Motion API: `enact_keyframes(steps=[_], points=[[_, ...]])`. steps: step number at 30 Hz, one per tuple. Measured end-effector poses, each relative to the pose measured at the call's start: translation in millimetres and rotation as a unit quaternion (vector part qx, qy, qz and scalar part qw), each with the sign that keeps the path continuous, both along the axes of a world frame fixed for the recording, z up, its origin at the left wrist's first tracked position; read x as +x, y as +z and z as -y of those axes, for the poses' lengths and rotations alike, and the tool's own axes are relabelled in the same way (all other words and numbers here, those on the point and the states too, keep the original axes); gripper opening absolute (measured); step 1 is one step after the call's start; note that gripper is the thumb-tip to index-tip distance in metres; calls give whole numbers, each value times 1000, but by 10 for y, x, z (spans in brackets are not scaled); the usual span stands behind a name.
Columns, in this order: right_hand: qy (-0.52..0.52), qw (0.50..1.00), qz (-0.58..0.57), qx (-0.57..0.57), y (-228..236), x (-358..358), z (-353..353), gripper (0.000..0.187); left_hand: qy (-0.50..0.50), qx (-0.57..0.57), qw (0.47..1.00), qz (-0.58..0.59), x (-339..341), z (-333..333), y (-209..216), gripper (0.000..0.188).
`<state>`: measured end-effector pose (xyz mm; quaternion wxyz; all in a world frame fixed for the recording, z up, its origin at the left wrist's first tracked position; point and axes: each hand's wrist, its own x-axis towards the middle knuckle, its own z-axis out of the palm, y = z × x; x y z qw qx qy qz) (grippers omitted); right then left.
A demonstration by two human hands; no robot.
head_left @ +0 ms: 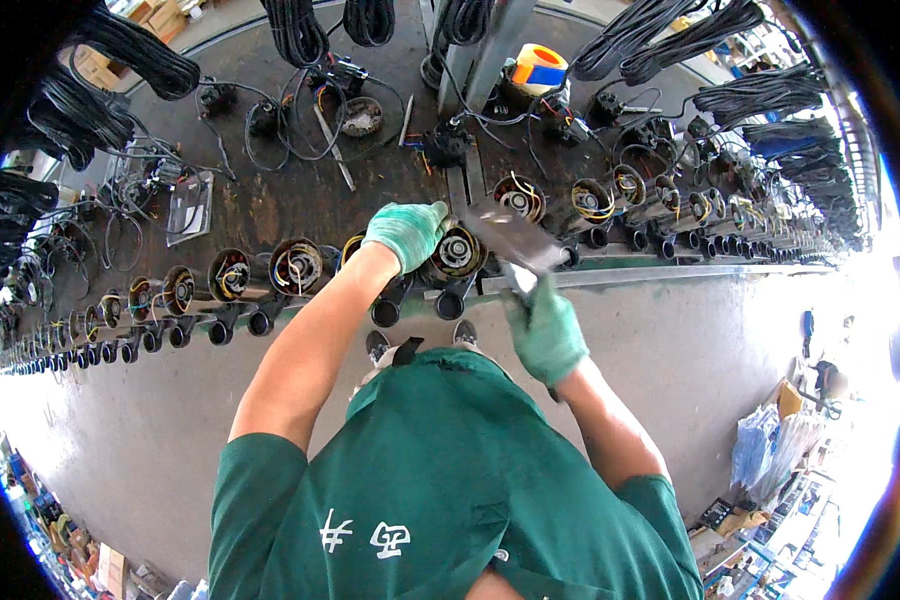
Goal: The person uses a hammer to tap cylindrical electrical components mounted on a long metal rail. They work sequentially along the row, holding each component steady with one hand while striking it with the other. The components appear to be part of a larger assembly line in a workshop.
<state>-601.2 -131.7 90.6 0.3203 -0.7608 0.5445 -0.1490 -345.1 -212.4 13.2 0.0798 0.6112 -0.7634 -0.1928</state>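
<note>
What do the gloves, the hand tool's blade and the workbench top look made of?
Gloves, left hand and right hand: knitted fabric, green, matte, ribbed cuffs. Tool blade: probably steel, flat, grey, dull sheen. Workbench top: dark, worn and stained; wood or board, cannot tell which.

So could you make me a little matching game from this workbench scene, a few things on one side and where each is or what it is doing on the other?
Things:
1. left hand
2. right hand
3. tape roll
4. cable bundles

Places or states:
A. stands at the far side of the bench
B. hang along the far edge
C. rests on a round motor housing
D. grips a flat grey metal tool

Pairs: 1-C, 2-D, 3-A, 4-B
</note>
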Motion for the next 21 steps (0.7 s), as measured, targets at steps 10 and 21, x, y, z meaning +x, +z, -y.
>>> enact_keyframes(steps=[10, 21], points=[[-25, 999, -7, 35, 374, 60, 126, 37, 5, -18, 1000, -18, 0, 38, -30, 28], [20, 978, -165, 123, -454, 60, 135, 46, 0, 26, 1000, -8, 28, -29, -36, 26]])
